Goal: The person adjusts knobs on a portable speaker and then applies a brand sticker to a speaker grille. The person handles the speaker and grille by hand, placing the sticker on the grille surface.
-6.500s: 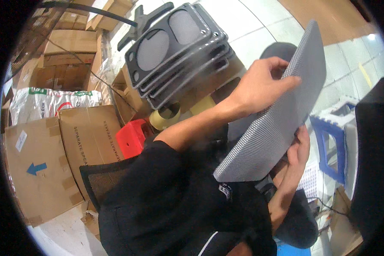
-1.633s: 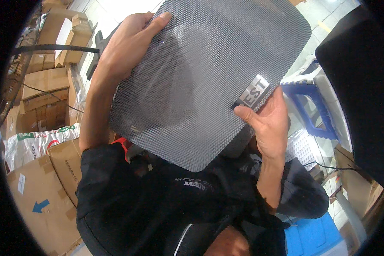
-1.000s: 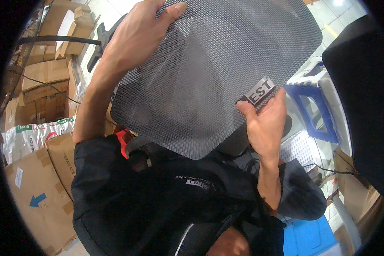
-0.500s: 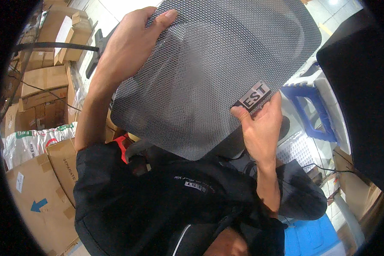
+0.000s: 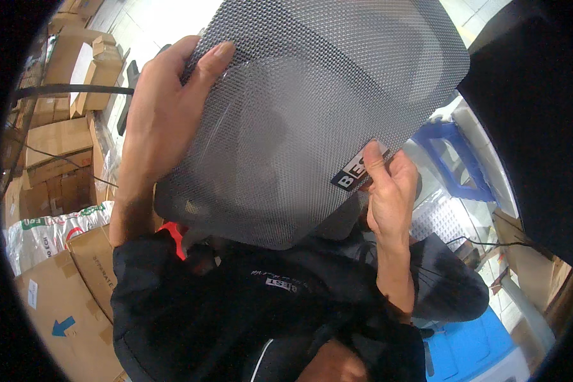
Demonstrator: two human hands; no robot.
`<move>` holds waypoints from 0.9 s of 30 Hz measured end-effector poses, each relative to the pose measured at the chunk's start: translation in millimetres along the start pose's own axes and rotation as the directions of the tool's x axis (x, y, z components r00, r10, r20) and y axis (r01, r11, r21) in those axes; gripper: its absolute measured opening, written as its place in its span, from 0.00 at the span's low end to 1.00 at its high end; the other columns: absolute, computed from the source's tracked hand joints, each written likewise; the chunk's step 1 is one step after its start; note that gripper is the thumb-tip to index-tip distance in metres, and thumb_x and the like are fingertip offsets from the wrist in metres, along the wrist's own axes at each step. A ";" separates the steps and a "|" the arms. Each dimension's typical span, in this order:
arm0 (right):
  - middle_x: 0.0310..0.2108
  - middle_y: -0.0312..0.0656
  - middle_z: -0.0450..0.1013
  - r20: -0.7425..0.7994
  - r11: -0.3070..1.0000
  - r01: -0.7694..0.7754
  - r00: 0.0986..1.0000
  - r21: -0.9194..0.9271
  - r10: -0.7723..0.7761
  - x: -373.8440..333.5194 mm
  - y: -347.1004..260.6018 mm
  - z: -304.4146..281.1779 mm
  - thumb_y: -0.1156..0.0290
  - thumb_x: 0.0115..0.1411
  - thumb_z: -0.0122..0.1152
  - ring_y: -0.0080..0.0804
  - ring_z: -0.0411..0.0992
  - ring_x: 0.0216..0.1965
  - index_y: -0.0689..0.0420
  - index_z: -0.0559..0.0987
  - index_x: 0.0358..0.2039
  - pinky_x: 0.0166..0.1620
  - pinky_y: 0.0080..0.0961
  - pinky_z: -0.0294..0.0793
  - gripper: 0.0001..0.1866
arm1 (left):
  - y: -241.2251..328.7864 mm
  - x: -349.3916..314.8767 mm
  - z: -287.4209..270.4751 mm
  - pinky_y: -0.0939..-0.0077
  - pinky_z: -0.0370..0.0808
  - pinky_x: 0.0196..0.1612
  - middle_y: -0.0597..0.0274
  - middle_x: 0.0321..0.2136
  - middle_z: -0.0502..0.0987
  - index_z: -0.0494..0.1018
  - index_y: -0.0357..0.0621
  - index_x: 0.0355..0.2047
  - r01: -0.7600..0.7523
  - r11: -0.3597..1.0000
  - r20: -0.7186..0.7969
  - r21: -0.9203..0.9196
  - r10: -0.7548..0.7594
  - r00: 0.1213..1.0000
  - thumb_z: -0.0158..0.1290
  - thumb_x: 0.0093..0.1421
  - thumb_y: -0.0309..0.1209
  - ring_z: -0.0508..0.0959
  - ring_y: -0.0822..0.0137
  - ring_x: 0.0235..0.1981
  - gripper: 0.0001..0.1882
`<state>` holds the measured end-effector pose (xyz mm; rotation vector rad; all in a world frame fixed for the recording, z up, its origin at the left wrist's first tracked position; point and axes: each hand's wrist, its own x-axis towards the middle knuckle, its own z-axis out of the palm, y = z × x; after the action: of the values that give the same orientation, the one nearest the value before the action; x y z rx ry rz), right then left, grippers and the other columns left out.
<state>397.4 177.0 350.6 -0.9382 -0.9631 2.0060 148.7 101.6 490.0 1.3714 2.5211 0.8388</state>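
Observation:
A grey woven-looking mesh panel (image 5: 280, 140) with rounded corners fills the upper middle, tilted in front of my body. My left hand (image 5: 162, 108) is closed on its left edge, thumb on the mesh face and fingers behind. At the lower right edge of the panel lies a small black-and-silver label (image 5: 349, 177). My right hand (image 5: 391, 191) grips that edge, its thumb pressed on the label's upper right end and its other fingers bent at the edge, partly hidden.
Cardboard boxes (image 5: 63, 312) and a white plastic bag (image 5: 51, 226) are piled at the left. On the right are a blue-and-white step stool (image 5: 455, 159), a large black object (image 5: 528, 127) and a bright blue container (image 5: 468, 347). A dark bar (image 5: 76, 90) juts in from the left.
My right thumb has gone from the label's lower left end to its upper right end, uncovering the lower left part. The panel and my left hand have shifted slightly left and down.

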 end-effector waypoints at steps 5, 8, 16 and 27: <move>0.34 0.41 0.76 -0.076 0.998 0.057 0.996 0.038 -0.054 2.5 13.7 5.2 0.69 0.68 0.65 0.23 0.74 0.31 0.65 0.75 0.37 0.35 0.22 0.74 0.12 | 12.7 -13.2 -3.2 0.67 0.70 0.34 0.51 0.25 0.77 0.76 0.31 0.41 0.042 0.999 -0.032 0.010 -0.042 0.999 0.56 0.70 0.47 0.74 0.63 0.27 0.24; 0.33 0.39 0.75 0.009 0.992 0.035 0.999 0.122 -0.037 3.8 7.7 1.7 0.69 0.68 0.65 0.22 0.73 0.29 0.63 0.74 0.36 0.32 0.21 0.73 0.11 | 15.2 -16.0 -5.8 0.70 0.68 0.32 0.55 0.24 0.76 0.76 0.32 0.41 0.020 1.000 -0.043 0.013 -0.020 0.999 0.56 0.70 0.46 0.72 0.68 0.26 0.23; 0.29 0.36 0.74 -0.053 0.999 -0.025 0.998 -0.038 0.023 0.4 2.0 4.7 0.69 0.68 0.65 0.19 0.70 0.27 0.61 0.73 0.33 0.29 0.18 0.70 0.12 | 7.2 -15.6 -7.0 0.74 0.61 0.28 0.66 0.20 0.67 0.74 0.34 0.34 0.066 0.998 -0.048 -0.001 -0.066 0.997 0.55 0.71 0.42 0.64 0.75 0.24 0.20; 0.32 0.34 0.77 -0.035 0.966 -0.075 0.997 -0.247 0.068 -5.1 -9.4 11.5 0.63 0.71 0.62 0.17 0.70 0.30 0.63 0.76 0.38 0.33 0.19 0.68 0.14 | 1.3 -12.9 -2.3 0.80 0.61 0.29 0.71 0.24 0.70 0.73 0.35 0.37 0.156 0.949 0.045 -0.274 -0.149 0.988 0.52 0.74 0.40 0.65 0.80 0.26 0.17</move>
<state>393.0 173.6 365.3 -1.1457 -1.2012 1.9565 156.1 90.8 490.9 1.0773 2.3449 1.0860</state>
